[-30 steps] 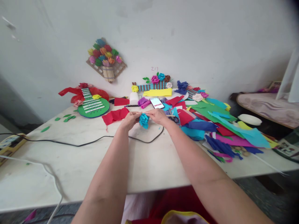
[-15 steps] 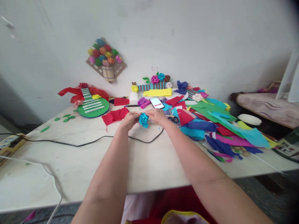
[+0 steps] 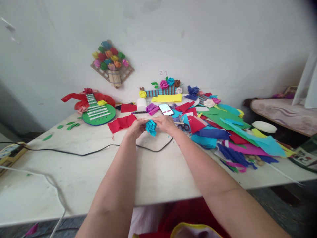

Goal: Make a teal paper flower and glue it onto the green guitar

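Both hands meet over the middle of the white table (image 3: 153, 172), pinched on a small turquoise paper flower (image 3: 151, 127) wound on a thin wooden stick. My left hand (image 3: 135, 127) has its fingers closed on the flower's left side. On the right side, my right hand (image 3: 166, 123) is closed on the paper and stick. A red crepe sheet (image 3: 120, 123) lies just behind my left hand. Scissors (image 3: 183, 126) and a phone (image 3: 166, 109) lie close behind my right hand.
A heap of coloured paper sheets (image 3: 230, 135) covers the table's right half. A black cable (image 3: 81, 153) crosses the table under my hands. A green round craft piece (image 3: 99, 113) sits back left, paper-flower crafts lean on the wall (image 3: 112, 64), and a white plate (image 3: 264, 126) lies far right.
The turquoise flower and both hands have shifted slightly up and left; the paper looks wound a little tighter. Everything else on the table is unchanged.
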{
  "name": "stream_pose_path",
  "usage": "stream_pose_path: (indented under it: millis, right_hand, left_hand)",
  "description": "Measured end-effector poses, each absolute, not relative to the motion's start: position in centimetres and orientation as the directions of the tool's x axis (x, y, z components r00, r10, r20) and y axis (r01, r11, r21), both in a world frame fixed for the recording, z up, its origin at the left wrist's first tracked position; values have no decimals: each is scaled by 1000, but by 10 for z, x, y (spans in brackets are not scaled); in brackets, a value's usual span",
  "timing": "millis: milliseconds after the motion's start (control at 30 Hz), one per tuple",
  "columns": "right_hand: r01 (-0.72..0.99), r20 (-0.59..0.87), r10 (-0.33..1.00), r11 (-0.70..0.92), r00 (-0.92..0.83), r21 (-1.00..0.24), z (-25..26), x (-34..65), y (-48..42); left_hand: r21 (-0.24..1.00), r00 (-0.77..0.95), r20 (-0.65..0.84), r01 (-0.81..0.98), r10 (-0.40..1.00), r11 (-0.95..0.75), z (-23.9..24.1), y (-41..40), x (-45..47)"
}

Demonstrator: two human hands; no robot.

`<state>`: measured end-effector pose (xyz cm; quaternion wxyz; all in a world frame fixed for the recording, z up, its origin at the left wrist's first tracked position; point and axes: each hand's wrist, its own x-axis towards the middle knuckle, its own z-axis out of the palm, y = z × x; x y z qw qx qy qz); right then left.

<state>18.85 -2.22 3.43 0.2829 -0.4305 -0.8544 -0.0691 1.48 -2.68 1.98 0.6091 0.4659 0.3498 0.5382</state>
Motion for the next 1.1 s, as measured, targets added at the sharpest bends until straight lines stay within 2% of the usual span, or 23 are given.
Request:
stream_pose_path:
  millis: [300, 500, 1000, 1100]
  right_hand:
    - [818, 541, 698, 575, -469, -33, 36, 186, -28]
    - [822, 537, 677, 567, -504, 55, 41, 181, -41]
    - [814, 557, 660, 579, -505, 51, 43, 182, -39]
    - [804, 566, 643, 592, -516, 60, 43, 182, -41]
  left_hand:
    - [953, 154, 12, -302, 988, 36, 22, -29, 17]
    - [935, 117, -37, -345, 992, 75, 26, -31, 20]
    - [933, 79, -47, -353, 996, 72, 24, -27, 19]
    - [943, 87, -6, -330, 996, 34, 22, -25, 18]
